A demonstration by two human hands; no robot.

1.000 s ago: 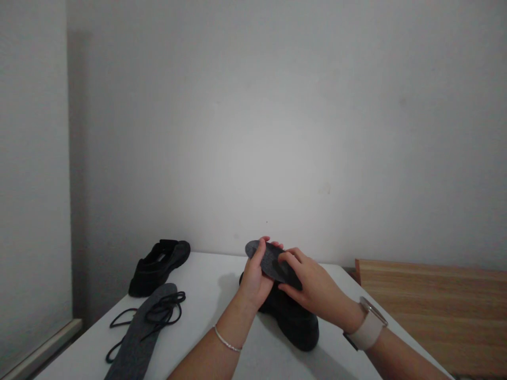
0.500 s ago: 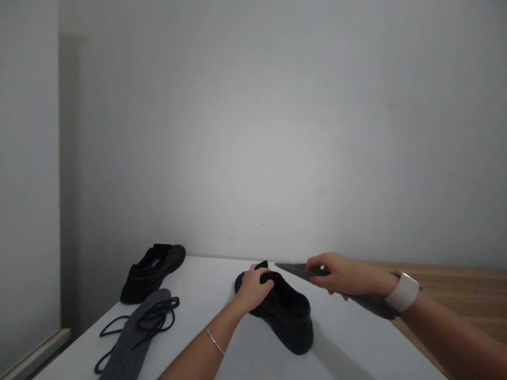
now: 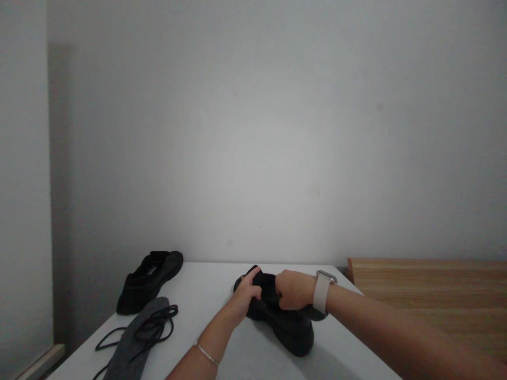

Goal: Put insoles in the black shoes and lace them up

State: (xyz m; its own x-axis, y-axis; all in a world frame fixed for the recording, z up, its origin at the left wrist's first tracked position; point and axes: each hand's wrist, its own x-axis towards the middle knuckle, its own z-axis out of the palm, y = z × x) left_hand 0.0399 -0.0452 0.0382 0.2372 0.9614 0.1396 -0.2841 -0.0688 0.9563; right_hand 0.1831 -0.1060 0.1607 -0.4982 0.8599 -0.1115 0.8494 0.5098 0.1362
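A black shoe point(image 3: 291, 328) stands on the white table, its heel toward me and its toe pointing away to the left. My left hand point(image 3: 242, 302) grips the shoe's left side near the raised tongue, with the index finger along the tongue. My right hand point(image 3: 295, 289), wearing a watch, is closed over the shoe's opening on a dark grey insole point(image 3: 318, 315). The insole's rear end shows beneath the wrist; its front part is hidden by the hand and shoe.
Another black shoe point(image 3: 148, 282) stands at the table's far left. In front of it lies a second grey insole point(image 3: 132, 348) with black laces point(image 3: 158, 322) across it. The white table point(image 3: 202, 295) meets a wall; a wooden surface point(image 3: 428, 285) is at the right.
My right hand has moved left with the insole, from beside the shoe to its opening. My left hand has stayed at the tongue, its index finger now straighter. The view has shifted slightly.
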